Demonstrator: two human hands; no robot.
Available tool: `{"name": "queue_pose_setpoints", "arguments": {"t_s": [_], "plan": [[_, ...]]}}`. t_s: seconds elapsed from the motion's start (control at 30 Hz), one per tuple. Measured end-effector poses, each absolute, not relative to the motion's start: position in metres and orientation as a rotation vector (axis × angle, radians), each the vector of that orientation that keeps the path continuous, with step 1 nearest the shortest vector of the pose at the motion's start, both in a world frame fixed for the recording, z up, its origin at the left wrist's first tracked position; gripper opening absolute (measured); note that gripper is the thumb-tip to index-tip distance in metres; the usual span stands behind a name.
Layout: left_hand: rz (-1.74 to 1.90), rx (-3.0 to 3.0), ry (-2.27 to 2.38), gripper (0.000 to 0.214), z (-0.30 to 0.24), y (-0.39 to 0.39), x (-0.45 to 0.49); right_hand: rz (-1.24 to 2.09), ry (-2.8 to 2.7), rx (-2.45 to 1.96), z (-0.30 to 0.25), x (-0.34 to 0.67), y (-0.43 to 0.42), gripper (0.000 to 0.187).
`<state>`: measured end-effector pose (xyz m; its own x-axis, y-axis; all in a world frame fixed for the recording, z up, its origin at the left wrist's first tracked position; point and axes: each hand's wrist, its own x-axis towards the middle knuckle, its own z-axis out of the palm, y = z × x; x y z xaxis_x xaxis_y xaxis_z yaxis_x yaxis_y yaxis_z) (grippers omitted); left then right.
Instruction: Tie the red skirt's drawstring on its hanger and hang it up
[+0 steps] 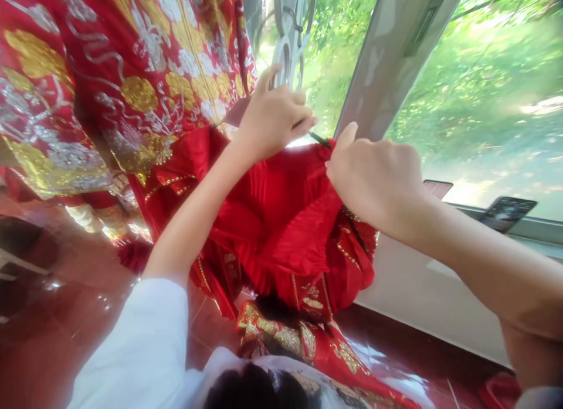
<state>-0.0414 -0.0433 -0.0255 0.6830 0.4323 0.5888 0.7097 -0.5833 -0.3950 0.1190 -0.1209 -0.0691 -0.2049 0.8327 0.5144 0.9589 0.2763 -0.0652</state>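
My left hand (273, 117) is closed on the top edge of a red pleated skirt (281, 221), next to a thin dark hanger bar (320, 140) that shows between my hands. My right hand (373, 177) is closed too, pinching the same red waistband at its right end. The skirt hangs down from my hands, with gold-embroidered panels at its hem near the floor. A red robe (132, 75) with gold and silver embroidery hangs to the left, behind my left forearm.
A large window (484, 92) with greenery outside fills the upper right. Two dark phones (505, 212) lean on the white sill. The floor (65, 315) is glossy red-brown tile. Dark hair (255, 388) shows at the bottom edge.
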Motion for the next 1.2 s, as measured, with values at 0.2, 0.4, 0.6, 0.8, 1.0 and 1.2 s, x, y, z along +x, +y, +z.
{"name": "queue_pose_setpoints", "arguments": {"t_s": [0.2,0.4,0.6,0.8,1.0,1.2], "plan": [[-0.584,-2.236,-0.991,0.052,-0.029,-0.045,-0.033,0.024,-2.110,-1.715,-0.012,0.149,-0.077,0.024],[-0.760,-2.182,-1.178,0.036,-0.032,-0.043,-0.016,0.241,-1.875,-1.635,0.014,0.131,-0.043,0.023],[-0.773,-2.134,-1.212,0.036,-0.036,-0.040,-0.007,0.422,-1.805,-1.465,-0.002,0.128,-0.030,0.010],[-0.882,-2.169,-1.074,0.030,-0.037,-0.074,-0.038,0.601,-2.023,-1.109,-0.004,0.111,-0.036,0.030],[-1.078,-1.437,-1.830,0.039,-0.088,-0.144,-0.105,0.555,-2.213,-0.878,-0.016,0.102,-0.036,0.021],[-0.865,-1.562,-2.065,0.024,-0.120,-0.127,-0.131,0.314,-2.386,-0.814,-0.019,0.106,-0.024,0.016]]}}
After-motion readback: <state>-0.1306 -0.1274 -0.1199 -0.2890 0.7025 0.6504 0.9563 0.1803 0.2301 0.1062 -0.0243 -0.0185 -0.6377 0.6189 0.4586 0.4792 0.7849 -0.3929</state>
